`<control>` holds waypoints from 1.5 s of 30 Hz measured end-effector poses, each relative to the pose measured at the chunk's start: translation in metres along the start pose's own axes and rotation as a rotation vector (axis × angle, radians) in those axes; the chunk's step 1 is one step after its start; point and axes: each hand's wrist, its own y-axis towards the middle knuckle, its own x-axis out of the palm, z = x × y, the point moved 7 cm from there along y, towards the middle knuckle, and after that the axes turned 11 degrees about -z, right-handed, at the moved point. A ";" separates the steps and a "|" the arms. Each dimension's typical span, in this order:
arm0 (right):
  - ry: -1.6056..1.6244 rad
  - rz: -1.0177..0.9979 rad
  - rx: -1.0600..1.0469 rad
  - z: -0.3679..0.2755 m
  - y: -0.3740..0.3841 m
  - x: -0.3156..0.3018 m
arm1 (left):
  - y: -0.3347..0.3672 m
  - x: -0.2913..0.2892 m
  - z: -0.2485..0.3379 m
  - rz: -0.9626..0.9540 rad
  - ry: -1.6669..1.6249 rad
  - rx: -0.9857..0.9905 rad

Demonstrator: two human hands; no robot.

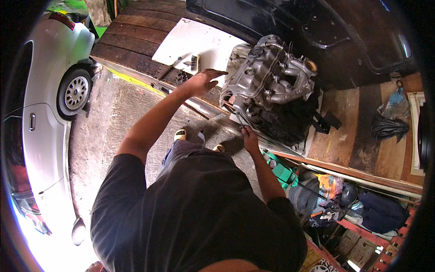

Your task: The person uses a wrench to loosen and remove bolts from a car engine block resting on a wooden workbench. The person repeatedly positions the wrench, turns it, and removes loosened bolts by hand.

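Observation:
A grey metal car engine (267,75) sits on the wooden bench in front of me. My left hand (204,83) is held in the air at the bench's near edge, left of the engine, fingers stretched out and holding nothing. Lower down, my right hand (250,139) is closed around a slim metal tool (240,120) that points up toward the engine's near lower side. Its exact kind is too small to make out, and I cannot tell whether its tip touches the engine. Beyond my left hand lies a bristle brush (195,63), with a dark-handled tool (171,67) beside it.
A white board (199,41) lies on the bench (140,22), with small dark parts near its front edge. A silver car (47,122) stands at left. Under the bench are a green floor jack (279,170) and tyres (304,196). A dark panel (335,36) rises behind the engine.

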 end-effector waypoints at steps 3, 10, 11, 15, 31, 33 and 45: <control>0.158 0.000 -0.019 -0.001 0.013 0.023 | 0.005 -0.001 0.010 -0.014 0.031 0.020; 0.490 -0.109 -0.192 -0.047 0.040 0.062 | -0.001 -0.009 0.010 0.004 0.075 0.014; 0.521 -0.113 -0.198 -0.053 0.042 0.066 | -0.003 -0.010 0.009 0.000 0.063 0.005; 0.573 -0.057 -0.226 -0.060 0.050 0.072 | -0.017 -0.019 0.005 -0.009 0.056 -0.043; -0.450 0.334 -0.082 -0.048 0.047 0.023 | -0.040 -0.033 -0.024 0.042 0.027 -0.099; -0.557 0.304 -0.142 -0.046 0.038 0.010 | -0.043 -0.031 -0.030 0.040 0.000 -0.123; -0.558 0.062 0.025 -0.088 0.001 -0.026 | -0.064 -0.028 -0.061 0.064 0.081 -0.135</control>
